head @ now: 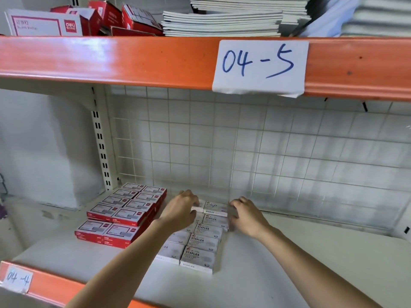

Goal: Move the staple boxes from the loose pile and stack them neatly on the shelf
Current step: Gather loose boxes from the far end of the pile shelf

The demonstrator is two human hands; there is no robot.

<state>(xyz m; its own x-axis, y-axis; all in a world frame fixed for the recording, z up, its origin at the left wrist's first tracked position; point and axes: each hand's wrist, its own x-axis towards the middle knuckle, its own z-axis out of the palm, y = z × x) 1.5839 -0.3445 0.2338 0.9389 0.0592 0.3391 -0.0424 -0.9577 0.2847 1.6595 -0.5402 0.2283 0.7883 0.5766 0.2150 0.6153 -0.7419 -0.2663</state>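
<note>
White staple boxes (201,243) lie in two neat rows on the white shelf board (289,252), running from front to back. At the far end a pair of white boxes (214,207) sits on top of the rows. My left hand (181,211) presses against their left side, fingers curled over the edge. My right hand (246,215) rests against their right side, fingers bent. Both hands bracket the far boxes. Red staple boxes (124,215) form a stacked block to the left of the white rows.
A white wire grid (266,152) backs the shelf. An orange beam (133,61) with a "04-5" label crosses overhead. Above it lie red cartons (93,18) and stacked notebooks (222,21). The front orange edge (51,290) carries a "04-4" label.
</note>
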